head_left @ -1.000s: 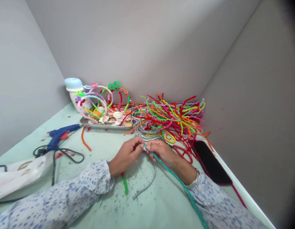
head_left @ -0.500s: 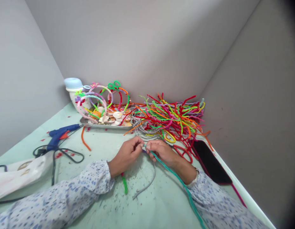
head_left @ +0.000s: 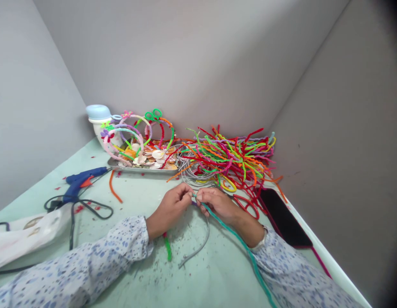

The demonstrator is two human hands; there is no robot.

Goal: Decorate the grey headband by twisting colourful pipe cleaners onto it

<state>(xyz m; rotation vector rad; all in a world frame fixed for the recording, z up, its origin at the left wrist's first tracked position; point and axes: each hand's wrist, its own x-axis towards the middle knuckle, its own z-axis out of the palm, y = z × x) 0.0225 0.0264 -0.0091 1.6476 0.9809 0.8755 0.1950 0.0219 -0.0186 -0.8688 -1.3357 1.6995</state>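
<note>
A long teal pipe cleaner runs from my fingertips down over my right forearm to the bottom of the view. My left hand pinches its upper end between thumb and fingers. Close beside it, my right hand is closed on the same pipe cleaner. A grey wire hangs below my right hand and curves down to the table; its upper end is hidden by the fingers. A bit of purple shows between the hands. Below my left wrist lies a short green and red pipe cleaner piece.
Beyond my hands lie a heap of coloured pipe cleaners, coiled grey wire and red-handled scissors. A metal tray holds shells and fuzzy headbands. A blue glue gun with its cord is left; a black phone lies right.
</note>
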